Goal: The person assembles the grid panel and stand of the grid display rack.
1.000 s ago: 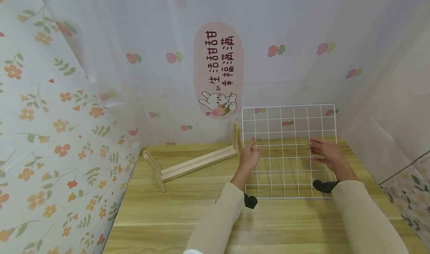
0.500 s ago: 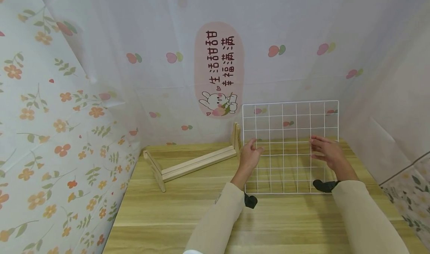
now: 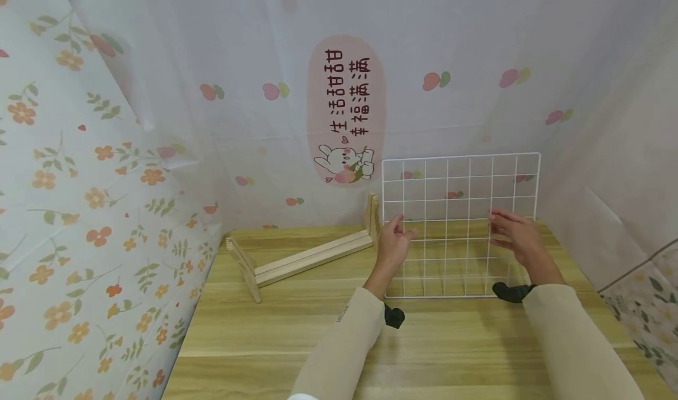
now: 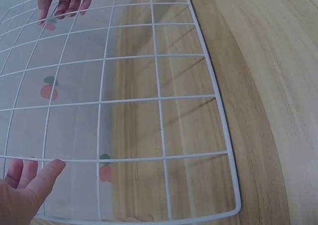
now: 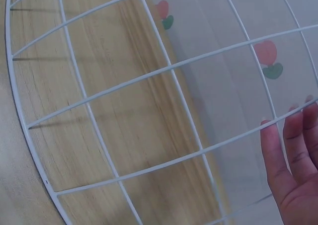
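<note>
A white wire grid panel (image 3: 442, 297) stands tilted back at the right of the table, its lower edge near the tabletop and its upper part in front of the back sheet. My left hand (image 3: 393, 250) grips its left part; in the left wrist view the thumb (image 4: 49, 178) lies against a wire with fingers behind it. On the right side, my right hand (image 3: 519, 235) grips the wires, and the right wrist view shows its fingertips (image 5: 269, 130) at a wire. Left of the panel lies a pale wooden frame (image 3: 312, 260), a long bar between two upright end pieces.
The wood-grain table (image 3: 275, 341) meets a white patterned sheet (image 3: 466, 29) at the back. A flowered sheet (image 3: 79, 212) hangs at the left, another sheet (image 3: 598, 200) at the right. The wooden frame's right end is close to the panel's left edge.
The panel's top edge has risen and its lower edge has moved away from me, with the right side shifting slightly outward. Both hands stay almost in place. The wooden frame has not moved.
</note>
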`<state>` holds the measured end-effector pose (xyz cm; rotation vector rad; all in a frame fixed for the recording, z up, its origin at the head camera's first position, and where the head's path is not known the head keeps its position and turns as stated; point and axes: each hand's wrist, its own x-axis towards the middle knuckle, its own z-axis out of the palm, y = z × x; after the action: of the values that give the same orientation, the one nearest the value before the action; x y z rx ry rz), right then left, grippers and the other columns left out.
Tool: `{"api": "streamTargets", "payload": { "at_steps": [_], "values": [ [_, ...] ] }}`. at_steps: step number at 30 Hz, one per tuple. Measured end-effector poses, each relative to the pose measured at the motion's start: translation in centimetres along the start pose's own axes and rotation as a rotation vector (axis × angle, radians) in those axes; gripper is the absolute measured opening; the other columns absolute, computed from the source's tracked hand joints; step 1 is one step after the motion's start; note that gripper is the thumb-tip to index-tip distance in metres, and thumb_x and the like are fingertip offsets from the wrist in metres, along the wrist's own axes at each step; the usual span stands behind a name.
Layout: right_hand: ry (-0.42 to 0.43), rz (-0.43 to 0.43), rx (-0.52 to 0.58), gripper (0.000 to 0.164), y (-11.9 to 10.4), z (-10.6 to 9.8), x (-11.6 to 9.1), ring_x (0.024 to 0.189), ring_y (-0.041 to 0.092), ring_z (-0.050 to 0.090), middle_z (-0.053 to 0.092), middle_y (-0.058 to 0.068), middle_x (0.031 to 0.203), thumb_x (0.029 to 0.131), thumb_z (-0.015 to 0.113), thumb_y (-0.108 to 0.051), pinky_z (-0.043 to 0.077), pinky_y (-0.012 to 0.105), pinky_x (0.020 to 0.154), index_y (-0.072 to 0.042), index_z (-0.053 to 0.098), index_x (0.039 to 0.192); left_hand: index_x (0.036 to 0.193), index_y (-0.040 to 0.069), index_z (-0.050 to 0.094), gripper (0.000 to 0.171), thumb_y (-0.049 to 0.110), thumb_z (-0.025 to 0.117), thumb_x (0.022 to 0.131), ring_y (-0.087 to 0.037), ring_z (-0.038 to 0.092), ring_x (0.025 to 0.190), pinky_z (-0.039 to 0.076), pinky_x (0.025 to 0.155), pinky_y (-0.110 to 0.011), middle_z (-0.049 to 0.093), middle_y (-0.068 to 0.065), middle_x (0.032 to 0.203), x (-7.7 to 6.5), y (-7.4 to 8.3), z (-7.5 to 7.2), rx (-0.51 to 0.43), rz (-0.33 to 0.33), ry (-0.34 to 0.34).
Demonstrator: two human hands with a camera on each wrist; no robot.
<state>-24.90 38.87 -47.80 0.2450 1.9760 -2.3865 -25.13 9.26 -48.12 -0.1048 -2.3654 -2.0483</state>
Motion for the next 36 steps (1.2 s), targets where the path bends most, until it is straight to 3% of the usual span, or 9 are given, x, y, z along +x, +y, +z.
{"api": "streamTargets", "payload": {
  "at_steps": [7,17,23,28,36],
  "values": [
    [0.030,-0.027,0.000,0.019,0.1,0.2,0.1,0.075,0.009,0.065,0.070,-0.007,0.081,0.096,0.061,-0.010,0.059,0.030,0.067,-0.024,0.074,0.095,0.132,0.006,0.059,0.049,0.016,0.067,0.085,-0.007,0.050,0.081,0.046,0.075,-0.026,0.058,-0.019,0.105,0.0,0.2,-0.1,0.019,0.037,0.014],
    [0.025,-0.074,0.022,0.015,0.2,0.3,0.2,0.076,0.010,0.065,0.069,-0.006,0.083,0.095,0.063,-0.011,0.059,0.030,0.066,-0.021,0.072,0.100,0.128,0.003,0.060,0.046,0.013,0.067,0.084,-0.008,0.048,0.082,0.043,0.080,-0.025,0.054,-0.012,0.098,0.2,0.0,-0.1,0.008,0.089,0.031],
    [0.038,-0.094,0.020,0.015,0.1,0.7,0.2,0.075,0.009,0.065,0.069,-0.006,0.084,0.094,0.064,-0.010,0.059,0.030,0.067,-0.020,0.073,0.101,0.130,0.007,0.060,0.046,0.016,0.065,0.084,-0.025,0.058,0.099,0.046,0.086,-0.030,0.056,0.001,0.099,0.1,-0.1,-0.3,0.013,0.090,0.037],
    [0.035,-0.112,0.048,0.018,0.1,1.0,0.3,0.073,0.010,0.065,0.071,-0.005,0.084,0.093,0.063,-0.006,0.059,0.030,0.065,-0.018,0.075,0.098,0.131,0.009,0.059,0.047,0.017,0.064,0.085,-0.031,0.058,0.106,0.045,0.089,-0.032,0.060,-0.004,0.105,0.1,-0.1,-0.3,0.035,0.107,0.042],
    [0.023,-0.126,0.042,0.018,0.0,1.1,0.4,0.077,0.011,0.064,0.070,-0.005,0.089,0.093,0.063,-0.004,0.059,0.030,0.068,-0.016,0.075,0.099,0.132,0.012,0.059,0.049,0.020,0.064,0.084,-0.027,0.058,0.105,0.045,0.090,-0.035,0.062,-0.004,0.106,0.0,-0.2,-0.5,0.053,0.139,0.053]
  ]
}}
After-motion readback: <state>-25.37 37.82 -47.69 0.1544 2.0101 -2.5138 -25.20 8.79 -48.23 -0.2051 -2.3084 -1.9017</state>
